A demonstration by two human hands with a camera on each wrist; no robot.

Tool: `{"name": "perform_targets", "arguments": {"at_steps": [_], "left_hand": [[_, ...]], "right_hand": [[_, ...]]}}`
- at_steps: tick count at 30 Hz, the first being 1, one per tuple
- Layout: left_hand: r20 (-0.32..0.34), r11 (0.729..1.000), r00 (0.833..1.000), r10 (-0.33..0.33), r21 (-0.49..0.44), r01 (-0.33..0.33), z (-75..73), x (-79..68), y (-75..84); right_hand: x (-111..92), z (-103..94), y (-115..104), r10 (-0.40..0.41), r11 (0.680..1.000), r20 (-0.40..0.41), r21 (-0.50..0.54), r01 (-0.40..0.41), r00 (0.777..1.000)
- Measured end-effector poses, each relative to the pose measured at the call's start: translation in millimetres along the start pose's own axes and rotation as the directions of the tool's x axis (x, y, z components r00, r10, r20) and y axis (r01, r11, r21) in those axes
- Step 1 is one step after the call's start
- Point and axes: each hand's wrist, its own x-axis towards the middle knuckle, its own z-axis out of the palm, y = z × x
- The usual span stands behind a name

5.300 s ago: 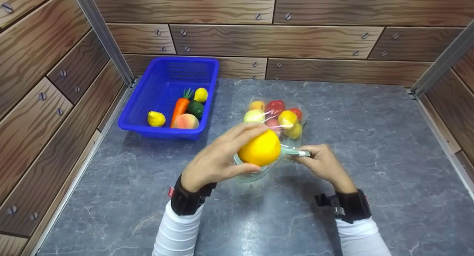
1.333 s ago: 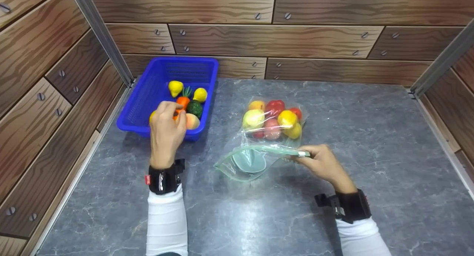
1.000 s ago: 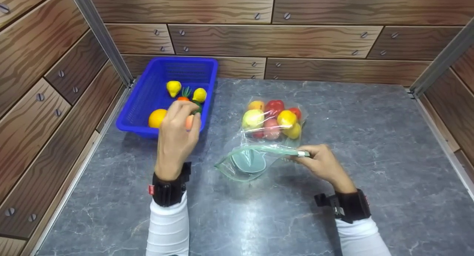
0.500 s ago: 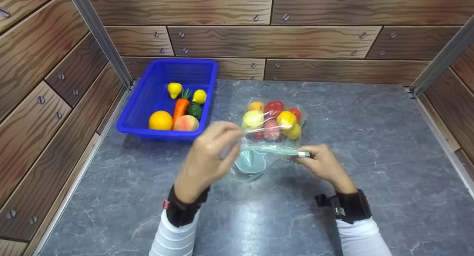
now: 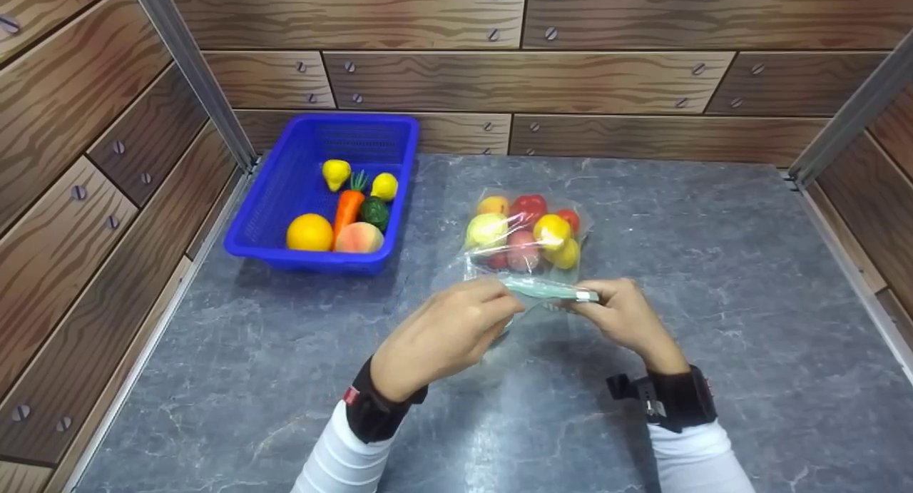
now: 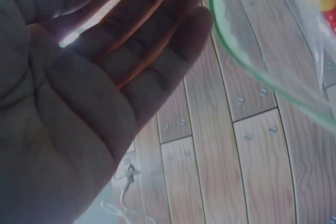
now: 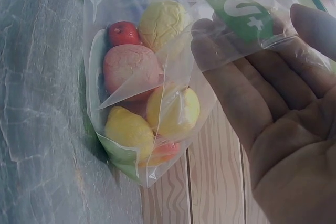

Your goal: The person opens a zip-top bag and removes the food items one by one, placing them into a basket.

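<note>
A clear zip bag [image 5: 467, 261] with a green rim lies in the middle of the table in the head view, with several fruits and vegetables in its far end. My right hand [image 5: 620, 314] pinches the rim's right end, near a white slider [image 5: 587, 296]. In the right wrist view a pink fruit [image 7: 131, 69], a small red one and yellow ones show through the plastic. My left hand [image 5: 449, 336] is at the bag's mouth and hides its left part. In the left wrist view that hand's fingers are fairly straight beside the green rim [image 6: 231, 51]; its fingertips partly leave the frame.
A blue basket [image 5: 250, 250] stands at the back left. It holds an orange [image 5: 309, 232], a peach [image 5: 359, 237], a carrot [image 5: 349, 206], a dark green vegetable [image 5: 374, 213] and two yellow fruits. Wood-patterned walls [image 5: 428, 83] enclose the table.
My left hand earlier held the orange over the bag; the orange now lies in the basket. That hand has since come back right to the bag's mouth. The right hand keeps its grip.
</note>
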Motion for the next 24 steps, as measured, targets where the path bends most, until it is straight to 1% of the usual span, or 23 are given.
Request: {"name": "perform_targets", "arguments": {"at_steps": [4, 9, 12, 14, 16, 18, 19, 21, 23, 24], "left_hand": [[0.077, 0.997, 0.996, -0.038, 0.065, 0.033, 7.7, 3.8, 0.3], [0.171, 0.986, 0.98, -0.104, 0.145, 0.079, 19.9, 7.0, -1.0], [0.198, 0.978, 0.97, -0.14, 0.181, 0.105, 28.8, 9.0, -4.5], [0.206, 0.97, 0.961, -0.183, 0.195, 0.143, 35.1, 10.0, -8.5], [0.211, 0.957, 0.947, -0.242, 0.21, 0.198, 41.5, 10.1, -13.4], [0.214, 0.941, 0.929, -0.303, 0.22, 0.257, 48.2, 9.9, -18.6], [0.216, 0.934, 0.919, -0.33, 0.218, 0.284, 51.3, 9.9, -21.0], [0.234, 0.917, 0.894, -0.381, 0.215, 0.335, 57.6, 9.9, -25.4], [0.263, 0.907, 0.873, -0.411, 0.212, 0.364, 63.2, 10.6, -29.8], [0.273, 0.907, 0.87, -0.411, 0.217, 0.36, 66.4, 10.8, -32.5]], "right_hand": [[0.2, -0.1, 0.1, -0.013, 1.0, -0.006, 0.001, 0.013, 1.0], [0.4, -0.4, 0.4, -0.017, 1.0, -0.003, 0.007, 0.017, 1.0], [0.6, -0.4, 0.0, -0.006, 1.0, -0.007, 0.009, 0.006, 1.0], [0.7, -0.4, -0.3, 0.005, 1.0, -0.011, 0.007, -0.005, 1.0], [0.8, -0.3, -0.5, 0.013, 1.0, -0.012, 0.006, -0.013, 1.0], [0.7, -0.2, -1.0, 0.016, 1.0, -0.009, 0.005, -0.016, 1.0], [0.7, -0.3, -1.2, 0.016, 1.0, -0.009, 0.004, -0.016, 1.0], [0.7, -0.3, -1.5, 0.009, 1.0, -0.007, 0.003, -0.009, 1.0], [0.8, -0.5, -1.8, -0.003, 1.0, -0.006, 0.003, 0.003, 1.0], [0.8, -0.6, -1.7, -0.009, 1.0, -0.005, 0.003, 0.009, 1.0]]}}
